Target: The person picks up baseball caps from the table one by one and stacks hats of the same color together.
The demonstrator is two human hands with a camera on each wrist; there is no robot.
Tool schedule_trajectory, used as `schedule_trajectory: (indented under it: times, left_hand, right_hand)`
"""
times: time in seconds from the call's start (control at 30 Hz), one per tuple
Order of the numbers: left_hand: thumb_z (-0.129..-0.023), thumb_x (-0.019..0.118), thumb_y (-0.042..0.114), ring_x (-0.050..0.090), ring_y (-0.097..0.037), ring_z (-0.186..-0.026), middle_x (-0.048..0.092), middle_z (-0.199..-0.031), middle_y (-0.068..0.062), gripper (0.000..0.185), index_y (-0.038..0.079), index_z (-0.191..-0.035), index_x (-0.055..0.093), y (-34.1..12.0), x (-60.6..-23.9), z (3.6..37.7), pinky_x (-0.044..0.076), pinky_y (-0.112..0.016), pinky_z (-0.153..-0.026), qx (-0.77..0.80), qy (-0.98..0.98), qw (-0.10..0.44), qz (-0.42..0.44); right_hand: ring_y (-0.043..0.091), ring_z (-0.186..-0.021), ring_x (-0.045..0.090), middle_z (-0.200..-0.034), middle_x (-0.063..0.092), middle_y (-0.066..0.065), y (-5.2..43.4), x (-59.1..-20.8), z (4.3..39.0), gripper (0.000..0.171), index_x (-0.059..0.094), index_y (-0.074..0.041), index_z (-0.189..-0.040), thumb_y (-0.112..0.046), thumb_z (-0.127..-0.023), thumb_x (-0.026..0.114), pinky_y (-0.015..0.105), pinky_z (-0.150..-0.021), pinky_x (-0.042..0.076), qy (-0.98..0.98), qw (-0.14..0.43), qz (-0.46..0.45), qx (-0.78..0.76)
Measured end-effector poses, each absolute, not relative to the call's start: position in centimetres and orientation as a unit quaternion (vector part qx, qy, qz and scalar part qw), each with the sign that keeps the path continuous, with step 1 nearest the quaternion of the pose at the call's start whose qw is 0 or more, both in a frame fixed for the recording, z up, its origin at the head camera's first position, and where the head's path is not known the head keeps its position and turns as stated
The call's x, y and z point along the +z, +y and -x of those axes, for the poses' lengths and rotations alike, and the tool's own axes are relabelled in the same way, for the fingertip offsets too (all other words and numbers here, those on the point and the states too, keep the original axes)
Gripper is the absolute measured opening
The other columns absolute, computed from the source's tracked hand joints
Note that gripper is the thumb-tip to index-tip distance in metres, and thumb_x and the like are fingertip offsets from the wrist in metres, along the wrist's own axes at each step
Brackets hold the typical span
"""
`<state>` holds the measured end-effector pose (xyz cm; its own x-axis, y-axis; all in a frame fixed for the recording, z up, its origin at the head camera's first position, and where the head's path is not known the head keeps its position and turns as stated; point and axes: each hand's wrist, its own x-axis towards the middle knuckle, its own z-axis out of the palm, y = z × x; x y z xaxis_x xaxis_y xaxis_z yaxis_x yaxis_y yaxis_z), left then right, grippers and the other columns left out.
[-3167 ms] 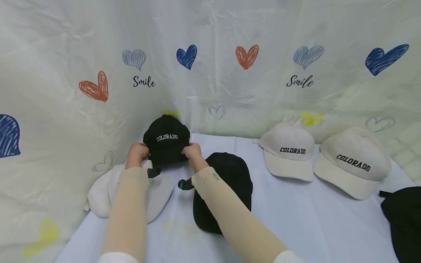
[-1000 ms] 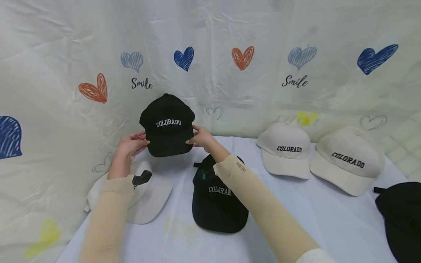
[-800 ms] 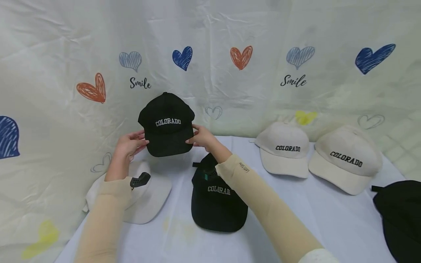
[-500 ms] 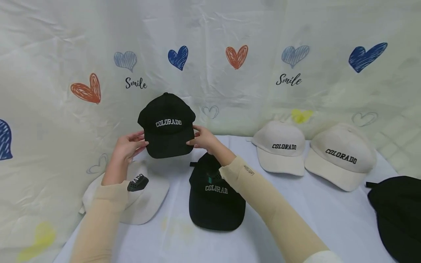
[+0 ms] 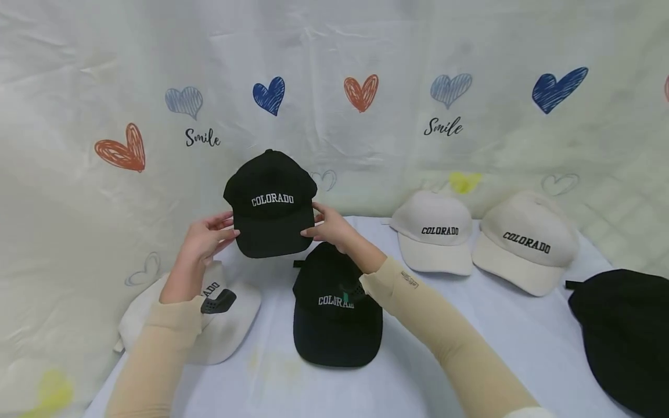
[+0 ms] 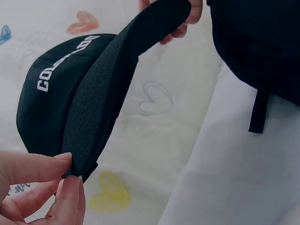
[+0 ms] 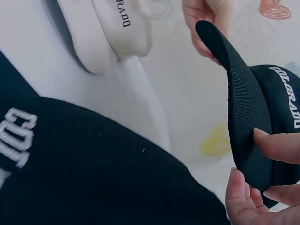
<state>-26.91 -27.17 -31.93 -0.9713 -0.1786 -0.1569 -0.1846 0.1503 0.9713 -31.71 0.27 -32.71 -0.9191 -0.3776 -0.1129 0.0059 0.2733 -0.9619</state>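
A black baseball cap (image 5: 272,203) with white COLORADO lettering hangs upright above the back of the table, its front facing me. My left hand (image 5: 206,235) pinches one side of the brim between thumb and fingers. On the brim's opposite edge, my right hand (image 5: 331,227) pinches likewise. The left wrist view shows the held cap (image 6: 79,93) from the side, with thumb and fingertips right at the brim's corner. Below my right forearm lies a second black cap (image 5: 337,325), its lettering partly covered. A white cap (image 5: 225,331) sits under my left wrist, partly hidden by the arm.
Two white COLORADO caps (image 5: 436,226) stand side by side at the back right of the white-covered table (image 5: 418,371). Another black cap (image 5: 624,337) lies at the right edge, cut off by the frame. Behind the table hangs a pale curtain (image 5: 313,40) printed with hearts.
Since the oldest frame, both hands have raised the black cap off the back of the table, holding it by the brim. Lately the cap stays nearly still while the head view shifts rightward.
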Motion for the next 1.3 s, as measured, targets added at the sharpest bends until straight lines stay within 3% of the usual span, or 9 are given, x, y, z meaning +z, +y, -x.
schedule_trajectory:
  times: [0.23, 1.0, 1.3]
  left_hand:
    - [-0.1, 0.064, 0.002, 0.052, -0.024, -0.126, 0.042, -0.154, -0.017, 0.064, 0.008, -0.158, 0.038, -25.7, -32.3, 26.8, 0.044, -0.034, -0.108, 0.639, 0.761, 0.007, 0.109]
    - [-0.098, 0.065, 0.0, 0.056, -0.015, -0.11, 0.045, -0.145, -0.015, 0.064, 0.005, -0.157, 0.039, -22.3, -32.4, 26.6, 0.05, -0.024, -0.098, 0.659, 0.749, 0.044, 0.063]
    - [-0.1, 0.063, 0.0, 0.054, -0.021, -0.118, 0.042, -0.15, -0.02, 0.063, 0.005, -0.157, 0.038, -21.4, -32.8, 26.6, 0.048, -0.027, -0.1, 0.652, 0.755, 0.053, 0.048]
  right_hand:
    - [0.033, -0.115, 0.061, -0.141, 0.046, 0.023, 2.1, -33.0, 30.9, 0.086, 0.023, -0.01, -0.163, -0.003, -0.094, 0.073, 0.041, -0.099, 0.053, 0.779, 0.151, 0.118, -0.596]
    - [0.031, -0.107, 0.059, -0.129, 0.046, 0.019, 7.0, -32.8, 28.2, 0.086, 0.026, -0.012, -0.162, -0.003, -0.092, 0.075, 0.041, -0.097, 0.055, 0.769, 0.125, 0.097, -0.62]
    - [0.027, -0.103, 0.057, -0.125, 0.045, 0.018, 8.3, -33.3, 27.2, 0.086, 0.025, -0.009, -0.161, 0.001, -0.091, 0.074, 0.039, -0.094, 0.056, 0.754, 0.12, 0.098, -0.638]
